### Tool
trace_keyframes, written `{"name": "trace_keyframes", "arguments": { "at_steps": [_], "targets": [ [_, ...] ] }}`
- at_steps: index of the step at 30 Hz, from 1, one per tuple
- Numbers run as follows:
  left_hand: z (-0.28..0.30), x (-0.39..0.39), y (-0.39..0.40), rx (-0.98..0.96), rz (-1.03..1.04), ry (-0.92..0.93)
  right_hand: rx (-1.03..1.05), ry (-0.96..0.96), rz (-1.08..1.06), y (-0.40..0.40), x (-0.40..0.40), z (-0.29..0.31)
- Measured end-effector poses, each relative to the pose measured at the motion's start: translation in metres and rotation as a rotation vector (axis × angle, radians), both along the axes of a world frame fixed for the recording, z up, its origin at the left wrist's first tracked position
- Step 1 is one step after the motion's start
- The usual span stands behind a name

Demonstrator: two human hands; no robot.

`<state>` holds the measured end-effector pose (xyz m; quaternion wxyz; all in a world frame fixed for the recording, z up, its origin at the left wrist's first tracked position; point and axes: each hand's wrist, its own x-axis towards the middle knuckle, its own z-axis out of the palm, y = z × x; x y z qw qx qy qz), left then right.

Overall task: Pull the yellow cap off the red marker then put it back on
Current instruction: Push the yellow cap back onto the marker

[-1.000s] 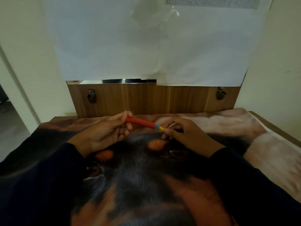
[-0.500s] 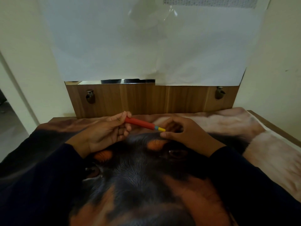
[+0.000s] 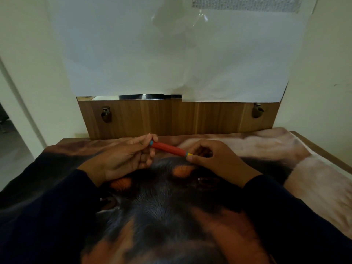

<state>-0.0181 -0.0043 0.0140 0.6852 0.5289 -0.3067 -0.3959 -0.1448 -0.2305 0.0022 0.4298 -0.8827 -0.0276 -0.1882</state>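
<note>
Red plastic runs between my two hands in the head view: the red marker (image 3: 167, 148) is held in the air just above the dog-print blanket (image 3: 257, 145), its long axis lying left to right and dipping slightly toward the right end. My left hand (image 3: 122, 159) has the far left end, fingertips (image 3: 152, 137) narrowed around the barrel just by the teal end plug, so that hand carries the body. My right hand (image 3: 213, 159) is at the other end, thumb and forefinger pinched close on the yellow cap (image 3: 189, 154), of which only a short sliver shows beyond a teal ring; the rest is hidden under the fingers.

I judge the cap to be seated against the barrel, though with so little of it visible I cannot say how firmly, nor whether this is the pull or the re-seating. Either way the move runs along the marker's own axis: the cap points rightward, straight into my right fingers, so that hand is nearer and must travel in line with the barrel while the left holds steady. Pulling off-axis could bind the cap.
</note>
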Motion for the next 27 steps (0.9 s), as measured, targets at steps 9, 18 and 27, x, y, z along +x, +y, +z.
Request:
{"name": "trace_keyframes", "arguments": {
  "at_steps": [9, 18, 27],
  "targets": [
    [0.005, -0.009, -0.009, 0.248, 0.098, -0.423, -0.072, 0.000, -0.051, -0.008, -0.001, 0.002],
    [0.006, -0.025, -0.012, 0.430, 0.315, -1.392, -0.240, 0.046, -0.103, -0.016, 0.000, 0.000],
    [0.002, -0.018, -0.011, 0.430, 0.259, -1.374, -0.309, 0.082, -0.116, -0.017, -0.001, -0.001]
  ]
}}
